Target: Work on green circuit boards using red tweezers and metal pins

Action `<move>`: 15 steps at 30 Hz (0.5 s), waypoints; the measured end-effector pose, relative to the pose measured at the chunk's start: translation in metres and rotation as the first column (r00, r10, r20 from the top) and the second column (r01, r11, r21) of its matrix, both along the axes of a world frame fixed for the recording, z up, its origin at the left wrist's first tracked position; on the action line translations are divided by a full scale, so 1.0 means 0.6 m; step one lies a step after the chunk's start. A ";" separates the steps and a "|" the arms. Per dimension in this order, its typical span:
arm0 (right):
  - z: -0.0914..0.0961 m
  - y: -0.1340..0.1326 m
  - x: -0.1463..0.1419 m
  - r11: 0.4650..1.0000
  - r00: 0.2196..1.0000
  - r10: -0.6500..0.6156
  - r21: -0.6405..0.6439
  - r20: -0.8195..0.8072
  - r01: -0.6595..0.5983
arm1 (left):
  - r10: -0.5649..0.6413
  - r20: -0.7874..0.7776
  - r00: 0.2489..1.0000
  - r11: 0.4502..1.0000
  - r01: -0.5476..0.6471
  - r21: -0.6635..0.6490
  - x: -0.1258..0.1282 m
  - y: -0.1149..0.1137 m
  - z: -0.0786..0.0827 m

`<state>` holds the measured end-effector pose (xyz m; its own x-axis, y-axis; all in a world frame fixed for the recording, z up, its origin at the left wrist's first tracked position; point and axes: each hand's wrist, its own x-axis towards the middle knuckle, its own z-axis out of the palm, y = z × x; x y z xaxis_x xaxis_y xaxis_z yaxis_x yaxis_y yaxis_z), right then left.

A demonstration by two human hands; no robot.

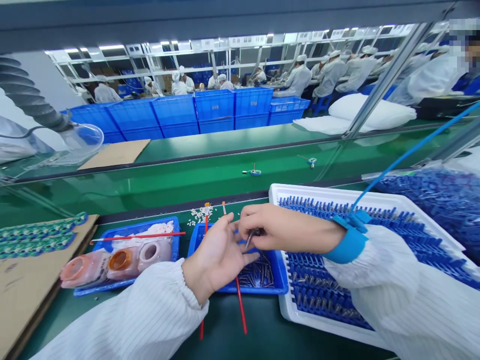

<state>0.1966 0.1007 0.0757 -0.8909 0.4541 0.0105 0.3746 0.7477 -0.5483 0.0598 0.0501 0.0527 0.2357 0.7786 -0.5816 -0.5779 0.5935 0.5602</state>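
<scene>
My left hand [219, 255] is palm up and open, its fingers reaching under my right hand. Fingers of my right hand [279, 227] pinch a small ribbed metal part [250, 239], like a spring or screw, just above the left fingers. Below both hands lies a blue tray [281, 289] with many slim metal parts [262, 275]. Two red-handled brushes [241, 306] [201, 330] lie across it, partly hidden by my left hand. A blue wrist strap [347, 245] with a cord circles my right wrist.
A white tray [287, 311] at right holds rows of blue pieces with metal parts. At left, another blue tray [175, 250] carries bottles [120, 262] and a red brush [138, 237]. Small white bits [198, 215] lie behind. Small assemblies [255, 172] rest on the green belt [187, 180].
</scene>
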 end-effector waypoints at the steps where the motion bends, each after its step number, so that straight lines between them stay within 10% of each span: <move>1: 0.003 -0.002 -0.004 1.000 1.000 0.008 -0.002 -0.010 -0.008 | -0.007 0.035 0.999 1.000 0.007 0.008 0.003 0.000 0.001; 15: 0.018 -0.019 0.002 1.000 0.996 -0.009 0.007 -0.094 0.010 | 0.223 0.225 0.949 0.974 -0.227 -0.010 0.020 -0.004 -0.001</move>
<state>0.1976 0.0893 0.0866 -0.8814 0.4622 0.0971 0.3292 0.7487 -0.5754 0.0716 0.0474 0.0518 0.1757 0.8348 -0.5217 -0.8065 0.4259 0.4100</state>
